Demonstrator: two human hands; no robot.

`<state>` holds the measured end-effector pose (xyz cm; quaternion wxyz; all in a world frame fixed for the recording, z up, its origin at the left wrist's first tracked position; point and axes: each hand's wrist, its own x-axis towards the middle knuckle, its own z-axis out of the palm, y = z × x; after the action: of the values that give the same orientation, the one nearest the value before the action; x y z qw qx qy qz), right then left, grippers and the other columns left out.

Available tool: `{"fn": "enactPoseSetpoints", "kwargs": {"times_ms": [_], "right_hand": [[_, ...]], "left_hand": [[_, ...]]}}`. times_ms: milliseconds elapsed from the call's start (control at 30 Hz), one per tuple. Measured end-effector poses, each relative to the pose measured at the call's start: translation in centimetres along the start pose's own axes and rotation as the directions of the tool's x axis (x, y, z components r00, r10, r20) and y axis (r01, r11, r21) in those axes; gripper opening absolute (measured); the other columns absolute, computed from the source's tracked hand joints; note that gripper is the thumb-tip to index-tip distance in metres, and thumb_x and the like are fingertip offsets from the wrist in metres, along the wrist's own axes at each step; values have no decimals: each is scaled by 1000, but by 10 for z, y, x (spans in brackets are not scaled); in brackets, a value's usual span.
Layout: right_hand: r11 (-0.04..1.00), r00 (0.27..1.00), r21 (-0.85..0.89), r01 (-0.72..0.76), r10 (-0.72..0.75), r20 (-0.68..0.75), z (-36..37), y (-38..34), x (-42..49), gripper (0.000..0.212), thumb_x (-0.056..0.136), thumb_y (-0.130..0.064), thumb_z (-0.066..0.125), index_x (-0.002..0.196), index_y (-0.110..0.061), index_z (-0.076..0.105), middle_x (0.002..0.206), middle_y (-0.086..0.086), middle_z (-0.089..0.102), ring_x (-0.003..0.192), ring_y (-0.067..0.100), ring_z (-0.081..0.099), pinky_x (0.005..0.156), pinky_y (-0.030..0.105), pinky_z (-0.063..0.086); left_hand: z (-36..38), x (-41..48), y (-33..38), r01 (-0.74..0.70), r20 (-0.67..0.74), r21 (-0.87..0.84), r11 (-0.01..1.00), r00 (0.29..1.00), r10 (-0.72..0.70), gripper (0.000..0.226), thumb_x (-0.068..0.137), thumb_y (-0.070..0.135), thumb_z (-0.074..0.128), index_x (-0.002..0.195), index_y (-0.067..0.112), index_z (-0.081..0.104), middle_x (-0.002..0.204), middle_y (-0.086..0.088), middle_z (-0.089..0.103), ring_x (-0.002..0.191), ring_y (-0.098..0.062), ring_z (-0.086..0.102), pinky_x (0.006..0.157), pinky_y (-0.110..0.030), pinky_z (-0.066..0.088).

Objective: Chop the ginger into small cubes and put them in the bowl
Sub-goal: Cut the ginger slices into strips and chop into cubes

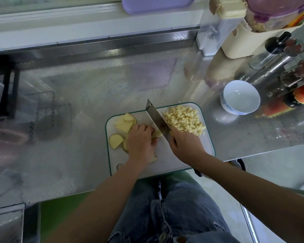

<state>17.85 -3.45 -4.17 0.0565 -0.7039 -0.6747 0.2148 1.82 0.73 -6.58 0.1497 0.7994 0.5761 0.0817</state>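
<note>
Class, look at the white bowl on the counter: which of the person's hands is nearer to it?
Right. The right hand, gripping the cleaver, sits left of and nearer the camera than the bowl; the left hand holds ginger slices farther left, beyond the cleaver.

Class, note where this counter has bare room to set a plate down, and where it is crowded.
Free: steel counter behind the cutting board up to the back ledge, and left of the board. Crowded: the right side, with bowl, bottles and tubs; the board, under ginger and knife.
</note>
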Motion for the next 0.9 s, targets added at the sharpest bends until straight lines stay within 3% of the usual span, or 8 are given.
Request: {"fn": "enactPoseSetpoints", "kwargs": {"times_ms": [100, 300, 500, 700, 900], "right_hand": [[1000, 1000, 16, -22, 22, 13, 7, -3, -1, 13, 96, -24, 42, 103, -14, 47, 56, -7, 35, 46, 11, 34, 45, 25, 20], [998, 998, 30, -60, 60, 1, 8, -7, 7, 13, 99, -26, 39, 98, -14, 45, 61, -2, 41, 53, 23, 45, 50, 28, 30], [995, 996, 65, -76, 79, -36, -8, -2, 8, 12, 99, -25, 40, 93, -16, 44, 59, -2, 44, 51, 19, 46, 47, 28, 29], [1000, 999, 6, -12, 12, 34, -6, -9, 2, 15, 101, -32, 37, 90, -21, 38, 61, -5, 42, 51, 13, 42, 48, 27, 27], [999, 999, 10, -46, 46, 19, 12, -10, 0, 15, 101, -28, 38, 106, -16, 45, 59, -6, 39, 51, 19, 44, 51, 28, 31]], "left_hand": [[0, 1, 0, -1, -2, -3, 1000, 1000, 1, 21, 80, 26, 70, 99, 17, 68, 98, -2, 62, 96, -23, 50, 77, -31, 38], [-2, 3, 2, 19, 28, 0, 1000, 999, -19, 24, 80, 30, 70, 101, 18, 67, 102, -2, 61, 100, -22, 49, 79, -32, 39], [-3, 3, 2, 12, 21, -14, 1000, 1000, -12, 23, 80, 26, 71, 101, 17, 67, 101, -3, 61, 98, -23, 50, 79, -32, 39], [-1, 4, 2, 13, 15, -27, 1000, 1000, -12, 22, 80, 25, 70, 99, 14, 66, 100, -5, 62, 97, -23, 52, 77, -32, 41], [2, 4, 1, 25, -2, -18, 1000, 1000, -25, 20, 76, 20, 72, 94, 13, 66, 94, -7, 62, 93, -25, 52, 74, -33, 40]]}}
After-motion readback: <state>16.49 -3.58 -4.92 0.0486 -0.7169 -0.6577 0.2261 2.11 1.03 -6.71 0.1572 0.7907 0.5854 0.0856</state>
